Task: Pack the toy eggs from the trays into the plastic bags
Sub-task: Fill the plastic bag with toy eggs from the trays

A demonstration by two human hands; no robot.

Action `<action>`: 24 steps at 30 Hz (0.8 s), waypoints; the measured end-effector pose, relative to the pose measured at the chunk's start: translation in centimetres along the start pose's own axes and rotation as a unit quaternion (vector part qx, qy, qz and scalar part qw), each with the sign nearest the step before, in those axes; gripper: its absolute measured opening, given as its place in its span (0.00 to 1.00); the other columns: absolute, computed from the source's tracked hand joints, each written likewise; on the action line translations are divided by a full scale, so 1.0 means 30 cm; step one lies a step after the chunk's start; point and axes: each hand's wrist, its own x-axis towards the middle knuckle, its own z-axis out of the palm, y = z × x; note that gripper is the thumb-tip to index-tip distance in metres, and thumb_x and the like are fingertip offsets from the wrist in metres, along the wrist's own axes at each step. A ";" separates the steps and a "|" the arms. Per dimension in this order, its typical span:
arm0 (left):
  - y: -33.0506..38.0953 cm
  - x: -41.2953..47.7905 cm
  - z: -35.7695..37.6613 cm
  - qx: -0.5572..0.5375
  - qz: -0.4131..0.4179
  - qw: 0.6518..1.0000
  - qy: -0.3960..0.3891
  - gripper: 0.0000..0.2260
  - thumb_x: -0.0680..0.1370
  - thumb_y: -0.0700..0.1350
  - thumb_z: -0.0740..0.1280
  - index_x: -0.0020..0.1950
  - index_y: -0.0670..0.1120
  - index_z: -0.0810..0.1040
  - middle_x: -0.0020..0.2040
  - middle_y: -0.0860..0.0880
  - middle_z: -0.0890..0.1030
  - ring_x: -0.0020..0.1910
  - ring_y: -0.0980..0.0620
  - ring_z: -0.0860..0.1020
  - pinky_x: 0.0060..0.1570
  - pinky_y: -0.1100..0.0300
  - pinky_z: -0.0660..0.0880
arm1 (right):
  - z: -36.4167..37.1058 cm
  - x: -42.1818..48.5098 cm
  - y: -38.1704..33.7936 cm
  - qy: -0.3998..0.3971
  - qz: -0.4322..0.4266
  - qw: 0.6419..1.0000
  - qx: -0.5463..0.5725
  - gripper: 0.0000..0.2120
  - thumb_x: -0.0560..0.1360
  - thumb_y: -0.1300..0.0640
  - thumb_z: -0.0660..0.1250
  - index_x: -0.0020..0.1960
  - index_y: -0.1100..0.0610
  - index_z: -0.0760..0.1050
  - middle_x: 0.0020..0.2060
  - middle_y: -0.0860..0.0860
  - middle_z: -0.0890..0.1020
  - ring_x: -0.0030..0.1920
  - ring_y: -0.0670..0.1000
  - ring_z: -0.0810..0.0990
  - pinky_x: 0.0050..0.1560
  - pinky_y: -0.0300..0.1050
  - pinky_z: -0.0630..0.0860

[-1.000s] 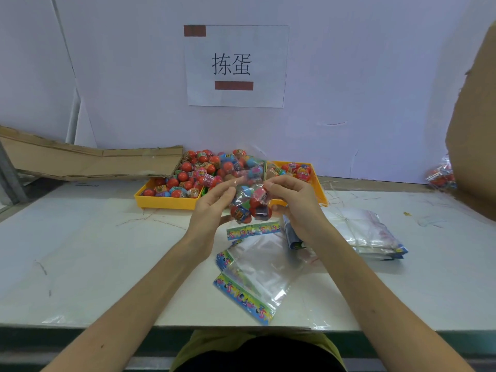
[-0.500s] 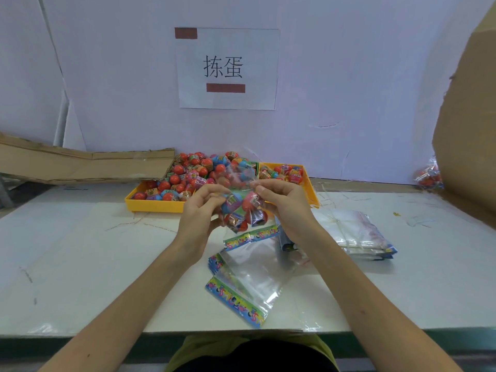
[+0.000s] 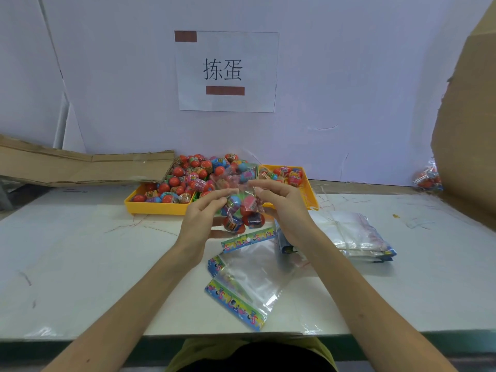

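A clear plastic bag with several red and blue toy eggs inside hangs above the table between my hands. My left hand pinches its top left edge, and my right hand pinches its top right edge. Behind them stand two yellow trays, the left one heaped with toy eggs, the right one holding fewer. Empty bags with colourful header strips lie flat on the table below my hands.
A tied stack of empty bags lies at the right. A filled bag of eggs sits at the far right beside a cardboard wall. Flattened cardboard leans at the back left. A paper sign hangs on the wall.
Both hands have stayed at the top of the filled bag, with small shifts of the fingers along its opening. The head view has turned slightly.
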 end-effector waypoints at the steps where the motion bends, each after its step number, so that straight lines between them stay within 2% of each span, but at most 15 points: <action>1: -0.001 0.000 0.001 0.008 0.004 1.000 0.004 0.16 0.85 0.41 0.60 0.52 0.55 0.87 0.52 0.49 0.86 0.43 0.44 0.87 0.35 0.53 0.83 | 0.001 0.000 0.000 0.001 0.000 1.000 -0.009 0.09 0.79 0.63 0.69 0.51 0.54 0.86 0.46 0.48 0.87 0.43 0.42 0.83 0.42 0.36 0.78; 5: 0.000 0.000 0.005 0.007 0.012 1.000 0.002 0.16 0.85 0.41 0.60 0.55 0.55 0.86 0.54 0.49 0.86 0.45 0.44 0.87 0.37 0.53 0.83 | -0.003 0.002 0.001 0.016 -0.005 1.000 0.002 0.08 0.78 0.65 0.69 0.50 0.57 0.86 0.46 0.50 0.86 0.43 0.45 0.82 0.40 0.36 0.78; 9: 0.013 -0.005 0.004 -0.028 0.021 0.999 -0.017 0.16 0.85 0.39 0.60 0.56 0.53 0.86 0.57 0.48 0.85 0.49 0.42 0.86 0.40 0.47 0.84 | -0.010 0.007 -0.008 -0.001 -0.016 1.000 0.025 0.07 0.79 0.66 0.68 0.52 0.61 0.85 0.46 0.51 0.86 0.46 0.50 0.82 0.45 0.41 0.80; 11: 0.018 -0.010 0.003 -0.053 0.023 0.998 -0.032 0.16 0.84 0.38 0.60 0.52 0.52 0.86 0.56 0.48 0.85 0.50 0.41 0.85 0.41 0.45 0.84 | -0.011 0.007 -0.013 -0.019 -0.031 0.998 0.041 0.08 0.79 0.67 0.66 0.50 0.61 0.84 0.44 0.52 0.85 0.46 0.51 0.83 0.46 0.43 0.80; 15: 0.020 -0.014 0.001 -0.074 0.027 0.995 -0.061 0.20 0.84 0.34 0.58 0.41 0.50 0.84 0.48 0.49 0.84 0.46 0.44 0.85 0.36 0.49 0.83 | -0.013 -0.001 -0.024 -0.049 -0.055 0.996 0.052 0.12 0.79 0.69 0.65 0.45 0.56 0.82 0.41 0.50 0.84 0.45 0.49 0.83 0.44 0.40 0.79; 19: 0.017 -0.010 -0.007 -0.083 0.023 0.993 -0.081 0.20 0.84 0.34 0.57 0.39 0.48 0.81 0.44 0.51 0.83 0.44 0.47 0.85 0.35 0.48 0.83 | -0.022 -0.006 -0.028 -0.063 -0.072 0.995 0.028 0.14 0.80 0.70 0.62 0.48 0.57 0.83 0.44 0.52 0.84 0.46 0.50 0.83 0.45 0.42 0.79; 22: 0.017 -0.011 -0.014 -0.088 0.020 0.990 -0.105 0.20 0.84 0.34 0.55 0.39 0.47 0.79 0.43 0.50 0.82 0.42 0.46 0.84 0.37 0.46 0.83 | -0.026 -0.006 -0.028 -0.073 -0.078 0.994 0.006 0.17 0.81 0.71 0.59 0.50 0.57 0.84 0.49 0.53 0.83 0.53 0.53 0.82 0.49 0.43 0.79; 24: 0.019 -0.011 -0.018 -0.094 0.018 0.988 -0.119 0.20 0.84 0.34 0.55 0.39 0.47 0.79 0.44 0.49 0.82 0.44 0.45 0.84 0.39 0.44 0.84 | -0.025 -0.006 -0.031 -0.081 -0.071 0.994 0.018 0.18 0.81 0.73 0.57 0.49 0.58 0.84 0.47 0.52 0.83 0.53 0.52 0.82 0.49 0.42 0.79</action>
